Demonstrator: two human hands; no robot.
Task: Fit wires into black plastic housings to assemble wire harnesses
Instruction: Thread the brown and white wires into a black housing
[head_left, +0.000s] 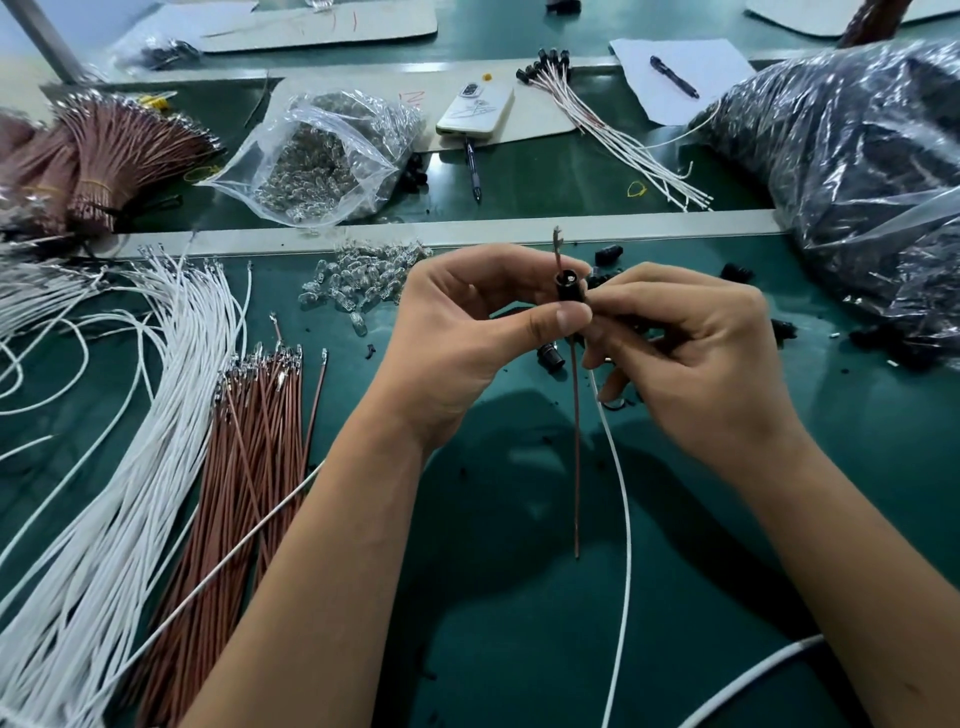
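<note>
My left hand (470, 332) pinches a small black plastic housing (569, 287) between thumb and fingers at the centre of the view. A brown wire (575, 457) runs through the housing; its metal terminal (557, 241) sticks out above and the rest hangs down over the green mat. My right hand (696, 353) holds a white wire (621, 519) right beside the housing's lower end, and that wire trails down toward me. The spot where the white wire meets the housing is hidden by my fingers.
Loose white wires (130, 426) and brown wires (249, 457) lie at left. A pile of small glass bulbs (363, 280) and a bag of them (327, 156) sit behind. Loose black housings (737, 273) and a big bag of them (857, 171) are at right. Finished harnesses (613, 130) and a phone (475, 109) lie farther back.
</note>
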